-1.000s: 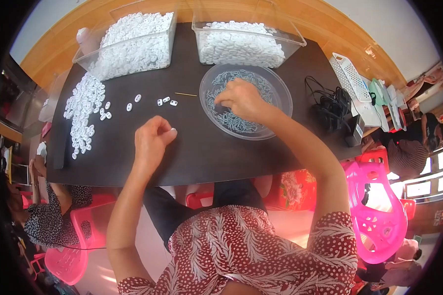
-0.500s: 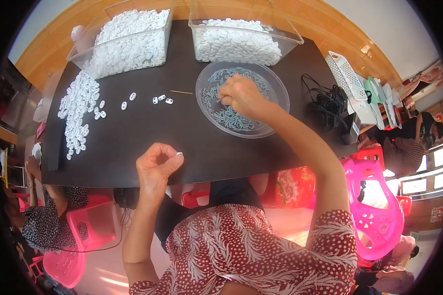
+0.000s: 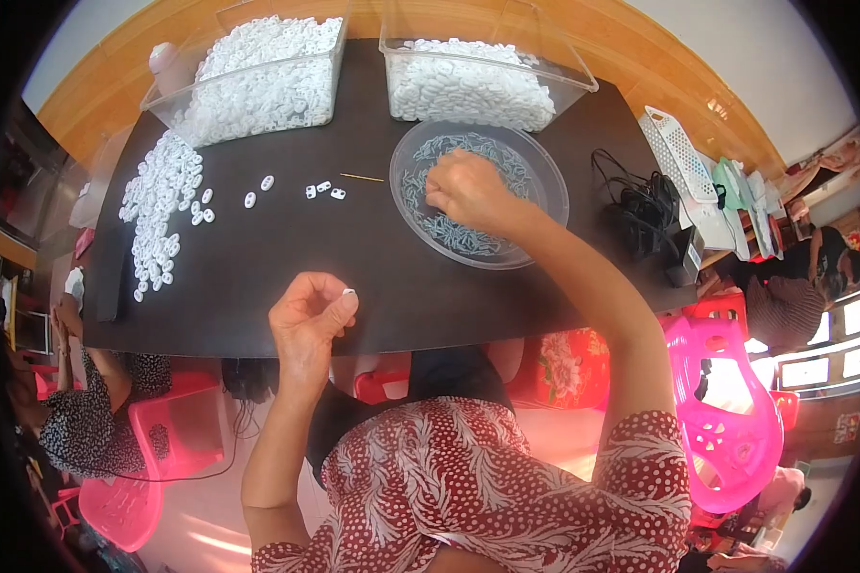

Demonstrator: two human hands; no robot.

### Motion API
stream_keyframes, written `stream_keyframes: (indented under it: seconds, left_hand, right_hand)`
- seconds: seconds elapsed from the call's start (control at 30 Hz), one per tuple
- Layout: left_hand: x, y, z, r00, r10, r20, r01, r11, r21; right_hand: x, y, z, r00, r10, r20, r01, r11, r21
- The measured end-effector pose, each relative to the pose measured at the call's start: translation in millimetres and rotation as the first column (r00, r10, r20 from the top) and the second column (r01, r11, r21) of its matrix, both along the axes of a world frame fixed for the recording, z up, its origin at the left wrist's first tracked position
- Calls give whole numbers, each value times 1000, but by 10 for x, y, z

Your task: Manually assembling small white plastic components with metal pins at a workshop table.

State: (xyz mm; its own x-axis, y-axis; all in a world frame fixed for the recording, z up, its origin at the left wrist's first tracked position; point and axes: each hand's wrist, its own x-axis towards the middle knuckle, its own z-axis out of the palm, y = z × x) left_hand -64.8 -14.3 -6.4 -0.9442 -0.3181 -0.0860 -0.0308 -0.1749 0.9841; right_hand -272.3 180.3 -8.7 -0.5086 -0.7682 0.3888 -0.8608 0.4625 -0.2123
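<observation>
Seen from above: dark counter (image 3: 287, 277) with sorting or assembly work in mid-course.

Left hand (image 3: 308, 320) raised over the near counter edge, fingers curled, thumb and forefinger pinched on one small white piece (image 3: 350, 291).

Right hand (image 3: 468, 189) inside the round clear dish (image 3: 545, 177), fingers bunched down among its contents; whether anything is gripped there cannot be told.

Dish contents: a thin layer of small grey-blue parts, too small to identify, spread over most of the bottom.

Far left: clear rectangular bin (image 3: 258, 81), heaped nearly to the rim with small white ring-like pieces. Far right: second clear bin (image 3: 473, 86), well filled with similar white pieces, somewhat more elongated.

Left part of counter: long loose pile of white pieces (image 3: 158, 215) stretching from the left bin toward the near edge, with a few strays (image 3: 323, 190) lying apart between pile and dish. Beside the strays, a thin yellowish stick (image 3: 361, 178).

Right of the dish: black cables and adapter (image 3: 645, 215); beyond them, a white perforated tray (image 3: 690, 167) at the counter's corner.

Judged progress: an early or middle stage, with both bins nearly full, the dish well stocked, and the loose pile small by comparison; much left to handle.
</observation>
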Motion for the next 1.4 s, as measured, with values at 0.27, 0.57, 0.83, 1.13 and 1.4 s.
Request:
stream_keyframes:
  seconds: [0.27, 0.57, 0.83, 1.13, 1.4]
  left_hand:
    - [-47, 97, 100, 999, 26, -39, -26, 1000, -7]
    - [-722, 392, 201, 979, -146, -143, 82, 922, -377]
    - [-988, 517, 336, 962, -269, -50, 226, 883, -411]
    - [-1072, 547, 433, 954, -293, 68, 297, 953, -56]
    - [-1109, 594, 312, 978, -196, -68, 183, 969, -165]
  right_hand:
    - [-11, 43, -33, 989, -43, 138, 44, 999, -6]
    - [446, 193, 477, 428, 95, 899, 278, 933, -231]
    - [432, 307, 496, 387, 184, 903, 330, 887, -322]
    - [409, 291, 415, 391, 228, 892, 383, 841, -383]
    - [466, 173, 337, 320, 314, 894, 582, 679, -447]
